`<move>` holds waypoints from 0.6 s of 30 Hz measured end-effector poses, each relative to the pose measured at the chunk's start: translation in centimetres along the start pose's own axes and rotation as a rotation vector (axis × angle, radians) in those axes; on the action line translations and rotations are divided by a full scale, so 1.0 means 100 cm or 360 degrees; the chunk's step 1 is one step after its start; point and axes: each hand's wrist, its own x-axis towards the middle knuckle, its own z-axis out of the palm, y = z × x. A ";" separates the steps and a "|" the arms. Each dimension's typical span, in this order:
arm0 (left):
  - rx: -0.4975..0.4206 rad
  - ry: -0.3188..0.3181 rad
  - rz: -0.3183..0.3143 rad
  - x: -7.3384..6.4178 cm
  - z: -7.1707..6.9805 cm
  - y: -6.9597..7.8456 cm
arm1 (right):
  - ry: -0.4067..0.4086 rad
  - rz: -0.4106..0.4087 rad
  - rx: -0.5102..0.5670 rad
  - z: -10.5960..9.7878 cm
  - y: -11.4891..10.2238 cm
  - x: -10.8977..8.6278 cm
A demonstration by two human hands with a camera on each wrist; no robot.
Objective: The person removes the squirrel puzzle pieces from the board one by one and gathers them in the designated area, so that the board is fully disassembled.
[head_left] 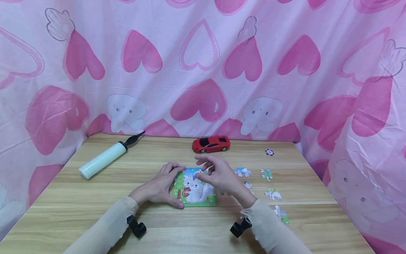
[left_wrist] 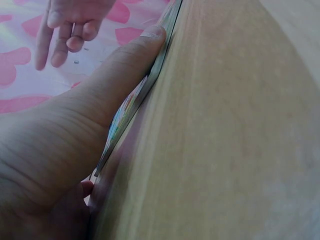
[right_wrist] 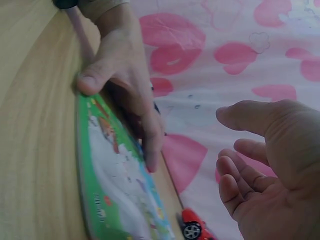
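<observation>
A puzzle board (head_left: 198, 192) with a white squirrel on a green and blue ground lies flat on the wooden table. My left hand (head_left: 160, 187) grips its left side, thumb at the near edge and fingers by the far edge. In the left wrist view that thumb lies along the board's edge (left_wrist: 135, 100). My right hand (head_left: 220, 174) hovers over the board's right part, its fingers loosely bent and nothing between them. Right of the board lie several loose jigsaw pieces (head_left: 273, 194), some partly hidden behind my right hand and wrist.
Behind the board stands a red toy car (head_left: 211, 144). A pale hand pump (head_left: 104, 159) with a black nozzle lies at the back left. One round black-and-white chip (head_left: 269, 152) is at the back right. A pink heart-patterned curtain (head_left: 200, 46) hangs behind the table.
</observation>
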 end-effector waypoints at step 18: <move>-0.0013 0.0001 0.0021 0.000 -0.001 -0.001 | -0.0196 0.0121 0.0012 0.034 0.018 -0.003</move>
